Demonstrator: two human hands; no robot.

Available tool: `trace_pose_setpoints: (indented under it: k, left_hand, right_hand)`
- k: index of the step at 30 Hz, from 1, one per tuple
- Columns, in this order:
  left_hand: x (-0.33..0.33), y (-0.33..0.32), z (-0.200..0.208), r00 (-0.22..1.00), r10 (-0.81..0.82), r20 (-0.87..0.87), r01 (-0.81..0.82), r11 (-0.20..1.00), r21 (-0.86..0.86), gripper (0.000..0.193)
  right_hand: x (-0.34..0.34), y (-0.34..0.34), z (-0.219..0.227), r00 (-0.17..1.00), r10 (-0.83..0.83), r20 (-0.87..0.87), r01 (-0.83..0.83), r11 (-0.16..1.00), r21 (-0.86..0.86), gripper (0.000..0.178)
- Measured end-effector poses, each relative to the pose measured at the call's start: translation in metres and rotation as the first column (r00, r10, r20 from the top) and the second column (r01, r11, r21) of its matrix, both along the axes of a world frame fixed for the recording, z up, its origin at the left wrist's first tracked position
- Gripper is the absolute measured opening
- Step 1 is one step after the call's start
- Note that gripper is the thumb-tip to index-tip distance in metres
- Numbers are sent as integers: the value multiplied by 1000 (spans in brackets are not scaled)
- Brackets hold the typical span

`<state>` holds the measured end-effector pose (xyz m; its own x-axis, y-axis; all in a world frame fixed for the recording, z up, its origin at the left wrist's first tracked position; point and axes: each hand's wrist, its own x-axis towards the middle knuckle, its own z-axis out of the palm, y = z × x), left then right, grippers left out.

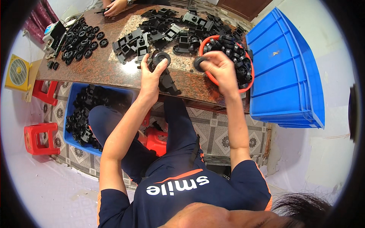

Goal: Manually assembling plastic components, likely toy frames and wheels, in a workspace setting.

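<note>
My left hand (151,78) is closed round a black plastic bracket (166,83), whose round ring-shaped end sits between thumb and fingers. Its flat lower part hangs down past the table's front edge. To the right, my right hand (220,70) pinches a small round black ring (198,64) between thumb and fingers, beside the rim of a red basin (249,84). Round black parts (229,47) fill that basin. The two held pieces are apart from each other.
Black brackets (157,32) are heaped across the stone table (110,76); black rings (81,41) lie at left. Another person's hands (116,7) work at the far edge. Blue crates (285,68) stand right. A blue bin (85,146) of parts and red stools (41,138) are below.
</note>
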<state>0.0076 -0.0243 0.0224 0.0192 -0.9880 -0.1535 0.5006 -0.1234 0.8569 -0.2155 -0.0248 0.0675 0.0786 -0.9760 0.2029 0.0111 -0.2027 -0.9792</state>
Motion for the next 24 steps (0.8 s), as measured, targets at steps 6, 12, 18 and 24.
trace_pose_setpoints:
  k: [6,12,18,24]
  left_hand:
    - [1,2,-4,999,33,14,-33,998,-46,94]
    - [2,4,-6,1000,17,5,-17,999,-34,90]
    - [12,10,-4,939,-163,302,257,918,-302,102]
    - [16,28,-18,983,-5,182,79,912,-402,80]
  right_hand:
    - [52,21,-19,968,247,-35,-236,953,191,21]
    - [55,17,-34,930,331,-163,-268,910,316,30]
    - [67,28,-41,932,204,299,-285,923,260,63]
    - [107,13,-47,963,182,196,-210,969,131,62]
